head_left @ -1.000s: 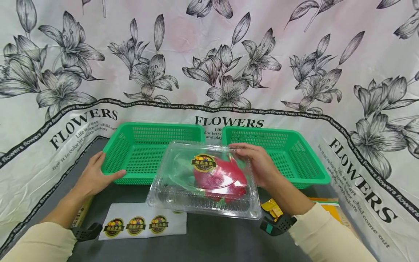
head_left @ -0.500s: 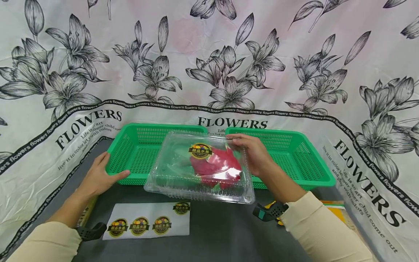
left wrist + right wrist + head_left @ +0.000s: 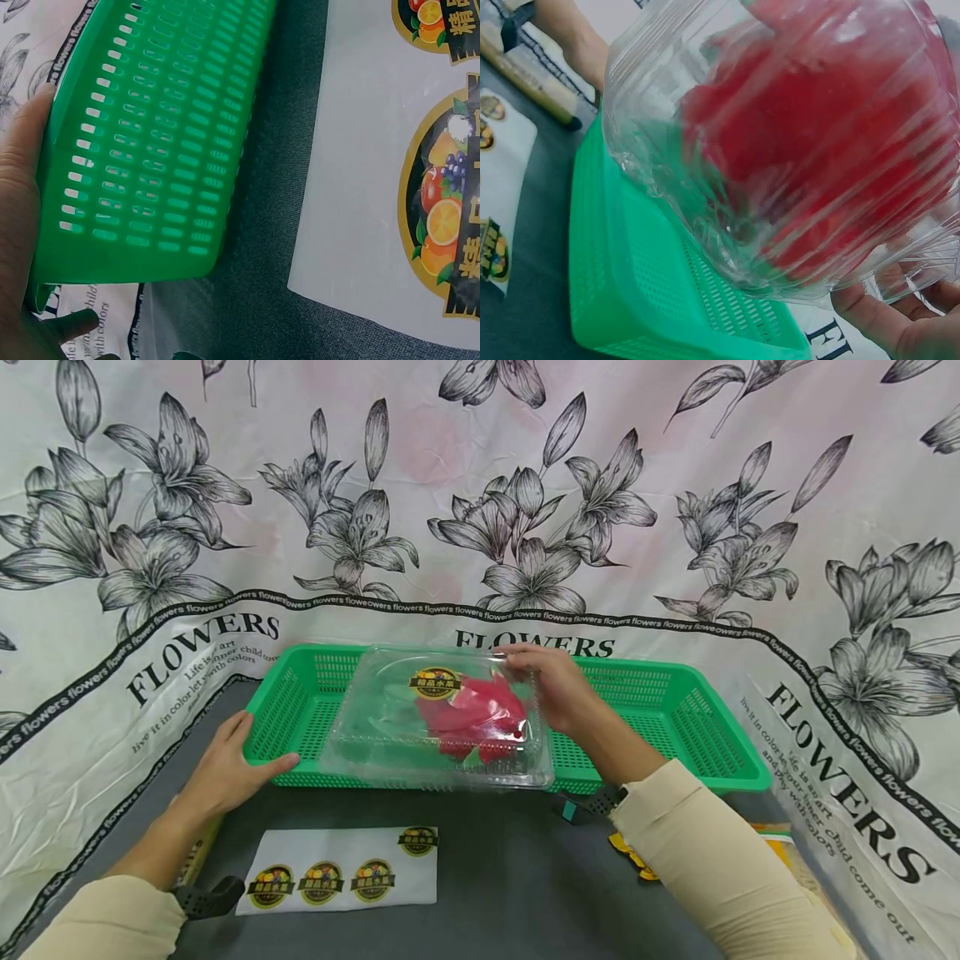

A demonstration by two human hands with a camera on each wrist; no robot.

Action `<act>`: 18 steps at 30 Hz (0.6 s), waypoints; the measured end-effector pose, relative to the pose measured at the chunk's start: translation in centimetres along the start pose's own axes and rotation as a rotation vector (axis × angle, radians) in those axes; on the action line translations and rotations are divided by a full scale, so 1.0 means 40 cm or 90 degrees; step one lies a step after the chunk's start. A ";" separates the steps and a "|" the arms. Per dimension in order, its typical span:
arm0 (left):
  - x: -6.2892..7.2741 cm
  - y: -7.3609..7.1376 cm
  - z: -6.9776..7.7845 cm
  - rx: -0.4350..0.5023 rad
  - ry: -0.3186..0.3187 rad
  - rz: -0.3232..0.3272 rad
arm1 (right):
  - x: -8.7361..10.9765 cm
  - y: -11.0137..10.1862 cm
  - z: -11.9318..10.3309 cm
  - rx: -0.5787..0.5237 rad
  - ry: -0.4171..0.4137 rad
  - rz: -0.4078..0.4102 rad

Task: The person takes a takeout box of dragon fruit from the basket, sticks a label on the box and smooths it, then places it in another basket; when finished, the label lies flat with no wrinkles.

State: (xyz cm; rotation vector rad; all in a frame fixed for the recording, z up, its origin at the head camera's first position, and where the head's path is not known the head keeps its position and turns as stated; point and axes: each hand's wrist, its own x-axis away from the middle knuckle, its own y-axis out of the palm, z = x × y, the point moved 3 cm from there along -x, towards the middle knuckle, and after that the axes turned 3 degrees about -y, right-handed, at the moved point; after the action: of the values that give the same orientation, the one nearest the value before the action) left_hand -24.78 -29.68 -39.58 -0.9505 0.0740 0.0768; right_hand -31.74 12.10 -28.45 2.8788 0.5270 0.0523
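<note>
A clear plastic clamshell box [image 3: 375,727] with a red dragon fruit [image 3: 480,714] inside hangs over the left green basket [image 3: 288,718]. My right hand [image 3: 558,689] holds the box by its right end, and the right wrist view has its fingers [image 3: 881,322] on the clear plastic. On the lid sits a round black-and-gold sticker [image 3: 435,683]. My left hand [image 3: 225,768] grips the left basket at its near left corner, thumb along the front wall. In the left wrist view, a fingertip [image 3: 41,97] touches the basket's rim.
A second green basket [image 3: 675,727] stands to the right, partly behind my right arm. A white sticker sheet [image 3: 337,843] with several round labels lies on the grey table [image 3: 487,877]. Yellow packaging [image 3: 630,856] is half hidden by my right sleeve. A flower-print cloth [image 3: 480,510] hangs behind.
My right hand has carried the clamshell box left and farther away, from in front of the baskets to over the left one. My left hand stays at the basket corner.
</note>
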 end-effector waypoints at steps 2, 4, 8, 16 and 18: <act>0.000 0.001 0.003 0.000 0.003 -0.001 | -0.013 0.004 0.001 -0.002 0.000 -0.003; 0.000 0.002 0.007 0.001 0.004 -0.004 | -0.026 0.009 0.002 -0.003 -0.002 -0.007; 0.002 0.003 0.010 0.000 0.008 -0.010 | -0.056 0.015 0.004 0.022 -0.014 0.004; 0.003 -0.002 0.008 -0.005 0.003 -0.015 | -0.121 0.040 0.008 0.012 -0.010 -0.017; 0.005 -0.003 0.007 -0.003 0.002 -0.018 | -0.137 0.047 0.014 0.012 -0.007 -0.020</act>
State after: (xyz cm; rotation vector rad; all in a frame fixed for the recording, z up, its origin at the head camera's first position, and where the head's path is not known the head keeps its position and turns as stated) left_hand -24.58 -29.53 -39.33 -0.9559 0.0630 0.0490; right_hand -36.18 8.33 -28.58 2.8869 0.5746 0.0253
